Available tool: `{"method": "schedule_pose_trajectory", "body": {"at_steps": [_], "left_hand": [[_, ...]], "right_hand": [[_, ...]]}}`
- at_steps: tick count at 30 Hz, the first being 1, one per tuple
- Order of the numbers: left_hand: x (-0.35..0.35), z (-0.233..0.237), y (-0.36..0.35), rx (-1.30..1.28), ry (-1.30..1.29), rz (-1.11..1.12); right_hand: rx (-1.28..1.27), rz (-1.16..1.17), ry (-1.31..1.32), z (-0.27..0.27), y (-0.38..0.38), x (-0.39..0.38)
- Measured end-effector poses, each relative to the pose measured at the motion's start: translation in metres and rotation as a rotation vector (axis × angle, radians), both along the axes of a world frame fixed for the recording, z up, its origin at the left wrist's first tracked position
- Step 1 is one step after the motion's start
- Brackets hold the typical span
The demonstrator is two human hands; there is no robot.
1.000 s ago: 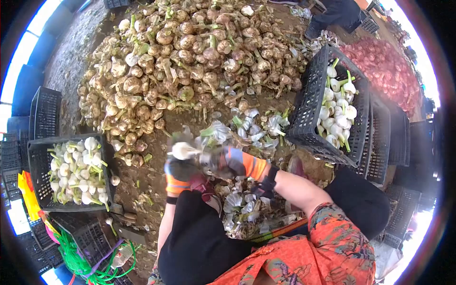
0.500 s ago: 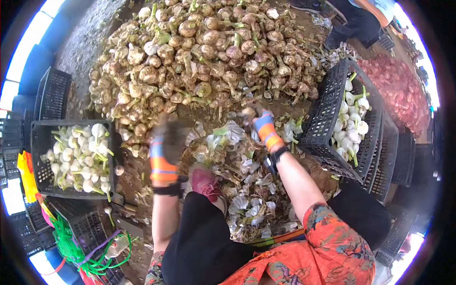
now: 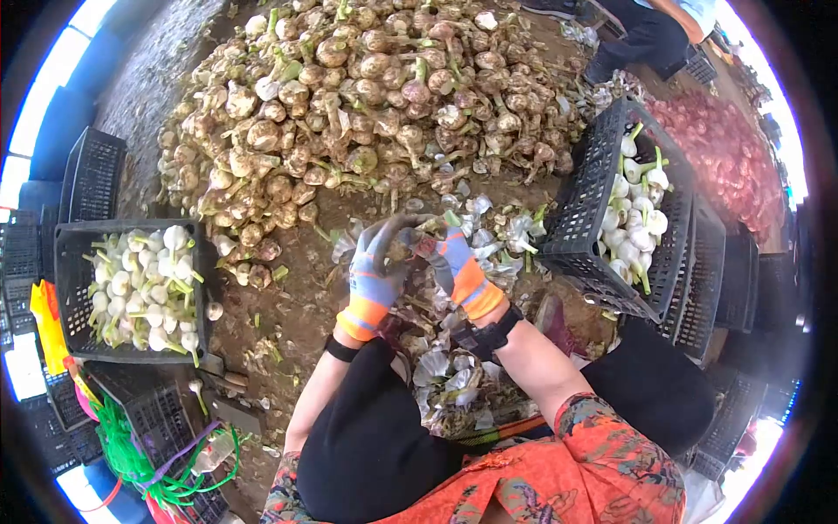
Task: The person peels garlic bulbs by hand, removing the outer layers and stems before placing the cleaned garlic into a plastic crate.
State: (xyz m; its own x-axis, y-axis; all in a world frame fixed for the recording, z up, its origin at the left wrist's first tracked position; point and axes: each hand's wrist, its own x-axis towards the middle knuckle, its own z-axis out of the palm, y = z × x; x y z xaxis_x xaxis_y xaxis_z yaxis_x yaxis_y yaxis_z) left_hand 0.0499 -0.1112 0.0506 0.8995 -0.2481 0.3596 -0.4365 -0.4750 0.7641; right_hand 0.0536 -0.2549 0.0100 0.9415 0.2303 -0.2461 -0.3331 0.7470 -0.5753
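Observation:
My left hand [image 3: 374, 266], in a grey, blue and orange work glove, has its fingers curled round a brownish garlic bulb [image 3: 399, 251]. From the other side, my right hand [image 3: 456, 262], gloved alike, pinches at the same bulb. The fingers cover much of it, and its edges are blurred. Beneath both hands, papery garlic skins [image 3: 454, 371] litter the dirt floor. Just beyond lies a big heap of soil-stained garlic [image 3: 375, 105] with stalks on.
A black crate [image 3: 131, 356] of cleaned white garlic stands at left; another crate [image 3: 580, 253] of it tilts at right. Red net sacks [image 3: 720, 162] lie behind that one. Green twine [image 3: 127, 445] hangs at lower left. Another person [image 3: 650, 44] sits at top right.
My left hand has come right, from beside the heap's lower left edge, to meet my right hand. The right hand has shifted left and nearer to me. Both now meet at the garlic bulb.

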Motion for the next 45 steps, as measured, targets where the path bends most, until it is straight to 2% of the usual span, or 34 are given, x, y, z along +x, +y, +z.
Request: {"method": "schedule_pose_trajectory", "body": {"at_steps": [2,3,5,7,9,10,12,13,15,16,18,19,20,22,23,24,26,27,28,30,31,33,35,39,41,42,44,45], "left_hand": [[0.001,0.0,-0.003,-0.019,0.098,0.134],[0.002,0.0,-0.003,-0.022,0.097,0.134],[0.002,-0.003,0.0,-0.037,0.106,0.109],[0.0,-0.005,0.004,-0.041,0.111,0.105],[-0.002,-0.005,0.006,-0.117,0.087,0.061],[-0.002,-0.011,0.007,-0.117,0.086,0.06],[-0.001,-0.018,0.005,-0.396,0.297,0.035],[-0.002,-0.015,0.002,-0.395,0.296,0.032],[-0.006,-0.007,-0.003,-0.785,0.476,-0.036],[-0.006,-0.006,-0.002,-0.783,0.477,-0.037],[-0.003,0.002,0.003,-1.095,0.736,0.071],[-0.004,0.014,0.009,-1.115,0.771,0.031],[-0.002,0.017,0.002,-1.122,0.682,0.114],[0.001,0.008,0.006,-1.026,0.683,0.057],[-0.001,0.003,0.004,-1.024,0.638,0.013],[-0.003,-0.004,0.001,-1.019,0.591,-0.034],[-0.002,-0.019,-0.003,-0.944,0.56,0.021],[-0.004,-0.024,-0.003,-0.951,0.533,-0.016],[-0.004,-0.021,-0.005,-0.959,0.505,-0.053],[-0.004,-0.02,-0.006,-0.861,0.464,0.008],[-0.001,-0.023,-0.004,-0.908,0.483,-0.026],[-0.001,-0.025,-0.003,-0.958,0.504,-0.056],[-0.003,-0.025,-0.004,-0.885,0.463,-0.028],[-0.008,-0.014,0.0,-0.854,0.507,-0.048],[-0.01,-0.001,0.001,-1.014,0.738,0.0],[-0.011,-0.001,0.001,-1.015,0.738,-0.001],[-0.011,-0.003,0.003,-1.022,0.793,-0.022],[-0.008,-0.007,-0.004,-0.828,0.658,0.058]], "right_hand": [[-0.187,-0.106,-0.002,0.012,0.006,0.002],[-0.374,-0.029,0.011,0.028,0.008,-0.001],[-0.316,-0.048,-0.063,0.001,0.008,-0.002],[-0.252,-0.06,-0.135,0.003,0.008,-0.002],[-0.405,0.045,-0.115,0.009,-0.002,-0.003],[-0.405,0.044,-0.116,0.009,-0.007,-0.004],[-0.45,0.073,-0.239,0.008,-0.017,-0.007],[-0.45,0.071,-0.239,0.003,-0.02,-0.006],[-0.313,0.075,-0.204,0.001,-0.022,-0.002],[-0.313,0.073,-0.204,0.007,-0.025,0.0],[-0.722,0.107,-0.438,0.022,-0.032,0.004],[-0.716,0.067,-0.283,0.012,-0.036,-0.003],[-0.716,0.067,-0.282,0.01,-0.035,-0.003],[-0.253,0.145,-0.137,0.008,-0.034,0.001],[0.145,0.121,0.078,0.008,-0.034,0.002],[0.147,0.117,0.079,0.018,-0.03,0.002],[-0.216,0.059,-0.181,0.043,-0.019,0.003],[-0.079,0.066,-0.16,0.035,-0.014,0.006],[-0.078,0.063,-0.159,0.024,-0.012,0.005],[0.07,-0.042,0.031,0.017,-0.005,0.005],[-0.156,-0.084,-0.047,0.029,-0.001,0.004],[-0.166,-0.053,-0.072,0.018,-0.007,0.006],[-0.177,-0.025,-0.114,0.005,-0.014,0.004],[-0.173,0.113,0.009,0.027,-0.027,0.004],[-0.779,0.074,-0.619,0.029,-0.022,0.008],[-0.78,0.074,-0.619,0.033,-0.02,0.007],[-0.743,0.033,-0.422,0.04,-0.017,0.005],[-0.933,-0.044,-0.462,0.017,-0.015,0.004]]}}
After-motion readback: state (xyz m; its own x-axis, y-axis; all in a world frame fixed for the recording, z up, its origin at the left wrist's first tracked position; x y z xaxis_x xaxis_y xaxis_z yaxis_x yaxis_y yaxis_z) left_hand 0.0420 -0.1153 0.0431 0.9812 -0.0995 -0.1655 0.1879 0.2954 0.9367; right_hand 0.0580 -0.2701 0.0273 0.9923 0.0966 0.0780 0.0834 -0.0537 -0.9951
